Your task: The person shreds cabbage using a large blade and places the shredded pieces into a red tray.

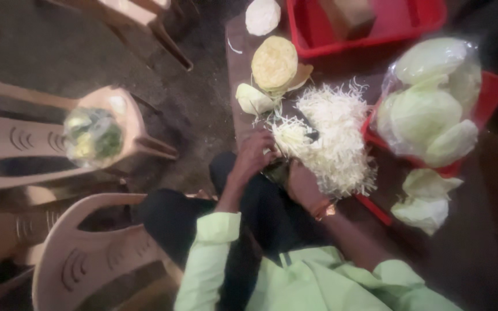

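Observation:
My left hand (253,156) presses its fingers on a piece of cabbage (288,137) at the near edge of the dark wooden table (238,118). Just right of it my right hand (302,184), with an orange bangle at the wrist, is closed around what looks like a knife handle. A dark blade (311,135) shows among the shreds. A pile of shredded cabbage (336,135) lies right beside both hands. My lap in black trousers is below them.
A halved cabbage (274,62) and a cabbage wedge (253,99) lie beyond the pile. A plastic bag of cabbages (433,101) rests on a red tray (494,92); another red tray (318,43) stands behind. Loose leaves (425,201) lie right. Plastic chairs (87,253) stand left, one bearing a bag of greens (93,138).

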